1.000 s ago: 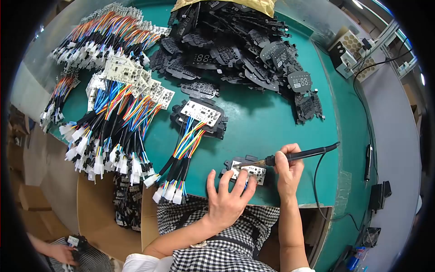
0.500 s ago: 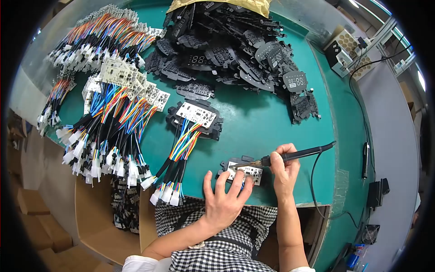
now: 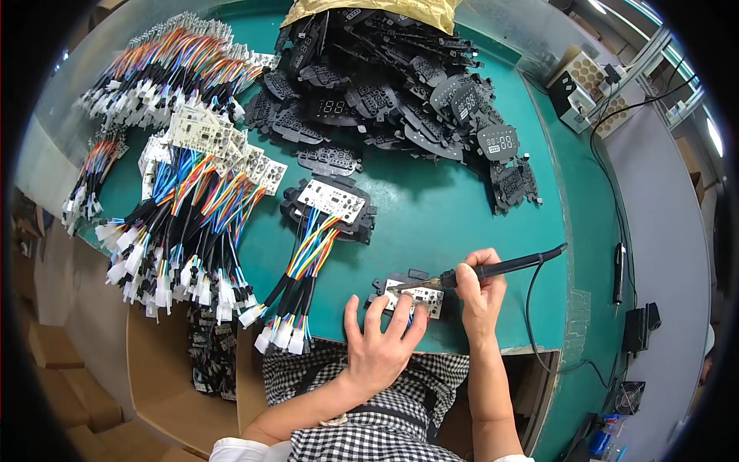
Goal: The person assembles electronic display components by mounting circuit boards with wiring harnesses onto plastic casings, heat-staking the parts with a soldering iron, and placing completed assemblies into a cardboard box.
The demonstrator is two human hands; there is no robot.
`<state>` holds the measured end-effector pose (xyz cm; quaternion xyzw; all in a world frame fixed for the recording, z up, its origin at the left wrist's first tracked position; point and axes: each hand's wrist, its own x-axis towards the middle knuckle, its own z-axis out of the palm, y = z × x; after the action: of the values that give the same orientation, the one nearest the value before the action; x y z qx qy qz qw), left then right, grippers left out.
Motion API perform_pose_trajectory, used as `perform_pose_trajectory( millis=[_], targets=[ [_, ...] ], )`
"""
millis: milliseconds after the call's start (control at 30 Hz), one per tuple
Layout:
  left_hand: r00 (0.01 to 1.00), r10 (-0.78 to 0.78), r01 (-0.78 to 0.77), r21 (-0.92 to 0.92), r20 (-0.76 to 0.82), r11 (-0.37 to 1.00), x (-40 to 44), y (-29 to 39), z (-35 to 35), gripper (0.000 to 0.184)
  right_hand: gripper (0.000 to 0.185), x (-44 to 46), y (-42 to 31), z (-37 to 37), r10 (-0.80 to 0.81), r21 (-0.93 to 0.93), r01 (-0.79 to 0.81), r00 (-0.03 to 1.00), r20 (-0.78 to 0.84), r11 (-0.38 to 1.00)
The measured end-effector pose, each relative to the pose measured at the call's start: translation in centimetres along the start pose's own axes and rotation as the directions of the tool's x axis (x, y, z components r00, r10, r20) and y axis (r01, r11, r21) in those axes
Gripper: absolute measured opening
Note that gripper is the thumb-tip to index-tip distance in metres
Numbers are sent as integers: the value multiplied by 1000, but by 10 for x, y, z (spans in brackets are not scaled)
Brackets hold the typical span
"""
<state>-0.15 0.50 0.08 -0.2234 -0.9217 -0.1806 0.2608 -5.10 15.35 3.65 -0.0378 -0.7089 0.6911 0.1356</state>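
A white circuit board (image 3: 426, 301) lies on a black plastic piece (image 3: 378, 287) near the table's front edge. My left hand (image 3: 379, 346) has its fingers spread, with fingertips resting on the board's lower edge. My right hand (image 3: 480, 296) is closed round a black soldering iron (image 3: 508, 266), whose metal tip meets the upper left part of the board. Farther left, another white board (image 3: 332, 199) sits on a black plastic piece, with coloured wires (image 3: 312, 250) running down to white connectors (image 3: 283, 336).
Wired boards (image 3: 204, 135) are piled at the left. Black plastic panels (image 3: 385, 100) heap up at the back below a yellow bag (image 3: 377, 11). The iron's cable (image 3: 530, 308) loops at the right. An open cardboard box (image 3: 158, 362) stands below the table's left front.
The view has shifted slightly. Another person's hand and arm, at the lower left a second ago, are out of view. My hands hold nearly the same pose, the iron's tip still at the board.
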Motion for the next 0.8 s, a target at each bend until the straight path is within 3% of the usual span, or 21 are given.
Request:
perform_pose_trajectory(
  millis=[600, 700, 800],
  targets=[
    [1000, 3, -3, -10, 26, 1000, -2, -1, -1, 41, 12, 0, 4, -2, -22, 4, 22, 1000, -1, 1000],
    [998, 42, -45, 66, 43, 997, 1, -3, -4, 48, 11, 0, 4, -4, -37, 57, 41, 998, -58, 998],
    [961, 81, -88, 13, 265, 996, 10, -3, -27, 74, 11, -1, -4, -3, -56, 200, 95, 980, -191, 975]
  ],
)
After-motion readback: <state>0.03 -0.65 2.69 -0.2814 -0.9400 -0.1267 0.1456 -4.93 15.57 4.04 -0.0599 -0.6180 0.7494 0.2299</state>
